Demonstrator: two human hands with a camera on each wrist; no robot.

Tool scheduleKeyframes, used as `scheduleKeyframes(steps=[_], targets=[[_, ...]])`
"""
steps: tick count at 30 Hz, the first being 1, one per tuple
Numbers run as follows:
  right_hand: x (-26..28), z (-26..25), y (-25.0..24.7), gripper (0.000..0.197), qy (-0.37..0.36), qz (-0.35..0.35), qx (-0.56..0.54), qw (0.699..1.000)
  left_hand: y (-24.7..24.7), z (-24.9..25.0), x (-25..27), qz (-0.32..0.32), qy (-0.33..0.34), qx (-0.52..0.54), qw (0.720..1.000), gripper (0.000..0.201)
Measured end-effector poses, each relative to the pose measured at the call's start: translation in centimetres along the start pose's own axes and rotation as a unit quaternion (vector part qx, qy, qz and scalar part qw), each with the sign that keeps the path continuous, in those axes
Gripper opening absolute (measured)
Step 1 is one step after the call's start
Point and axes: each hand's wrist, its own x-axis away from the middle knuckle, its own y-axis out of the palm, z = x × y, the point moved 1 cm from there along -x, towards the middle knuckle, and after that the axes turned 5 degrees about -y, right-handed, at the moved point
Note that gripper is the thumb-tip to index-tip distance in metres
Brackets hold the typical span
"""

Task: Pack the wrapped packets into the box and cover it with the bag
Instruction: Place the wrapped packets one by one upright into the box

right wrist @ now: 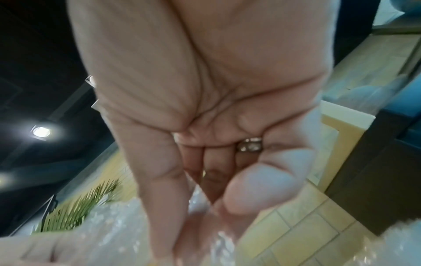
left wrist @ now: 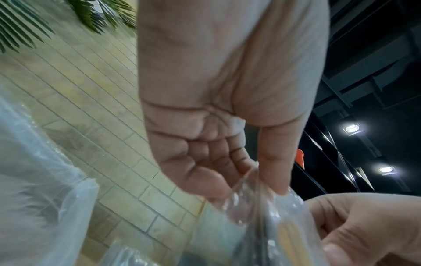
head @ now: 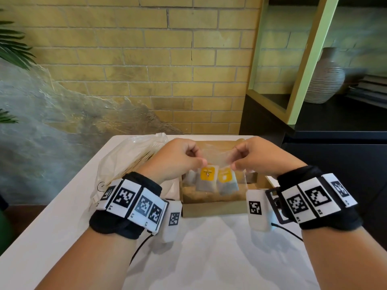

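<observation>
Both hands hold a clear bubble-wrap pouch (head: 215,158) by its top edge, just above an open cardboard box (head: 213,208). Inside the pouch hang packets with yellow labels (head: 207,173). My left hand (head: 202,162) pinches the left part of the top edge, my right hand (head: 234,162) the right part. In the left wrist view the left hand (left wrist: 257,183) pinches the bubble wrap (left wrist: 257,216) between thumb and fingers. In the right wrist view the right hand (right wrist: 205,207) does the same with the bubble wrap (right wrist: 114,234). The pouch's lower end hangs inside the box.
A crumpled clear plastic bag (head: 129,158) lies on the white table (head: 209,258) to the left of the box. A brick wall stands behind the table. A dark cabinet with a ribbed vase (head: 326,78) is on the right, and plant leaves (head: 14,47) on the left.
</observation>
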Motion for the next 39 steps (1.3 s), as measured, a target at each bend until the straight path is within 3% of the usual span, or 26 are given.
scheduleKeyframes(steps=[6,11,15,18,21,23,26,30,32,35,37,39], targets=[[-0.3,0.3,-3.0,0.013,-0.016,0.081,0.067,0.994,-1.0,1.3,0.6,0.055,0.009,0.08,0.995,0.019],[-1.0,0.1,-2.8,0.016,-0.031,0.031,0.181,0.983,-1.7,3.6,-0.6,0.083,0.052,-0.077,0.992,0.016],[-1.7,0.5,-1.1,0.03,-0.016,-0.037,0.309,0.95,-0.9,4.7,-1.7,0.019,0.066,-0.255,0.964,0.005],[-1.7,0.4,0.6,0.025,-0.011,-0.11,0.37,0.922,1.2,4.6,-2.2,-0.055,0.062,-0.37,0.925,0.009],[-1.7,0.7,2.1,0.03,0.022,-0.196,0.43,0.881,3.6,3.6,-2.5,-0.102,0.048,-0.43,0.896,0.018],[-2.0,1.0,2.4,0.026,0.023,-0.208,0.472,0.857,4.5,2.9,-2.7,-0.122,0.035,-0.438,0.89,0.017],[-2.0,1.0,1.9,0.025,0.031,-0.19,0.486,0.852,4.8,2.2,-2.5,-0.133,0.018,-0.446,0.885,0.01],[-1.9,1.0,0.4,0.03,0.03,-0.15,0.488,0.859,4.7,1.9,-2.2,-0.146,-0.01,-0.486,0.861,0.024],[-2.1,1.5,-0.4,0.016,0.029,-0.116,0.472,0.874,4.1,2.0,-2.5,-0.139,-0.022,-0.478,0.867,0.024],[-2.1,1.7,-1.1,0.027,0.04,-0.098,0.461,0.881,3.4,2.0,-3.3,-0.1,-0.008,-0.464,0.88,0.019],[-1.6,1.5,-0.8,0.017,0.032,-0.103,0.479,0.871,3.3,1.4,-3.5,-0.092,-0.018,-0.464,0.881,0.018],[-1.4,2.0,-0.1,0.029,0.027,-0.118,0.488,0.865,3.5,0.6,-3.6,-0.088,-0.031,-0.468,0.879,0.019]])
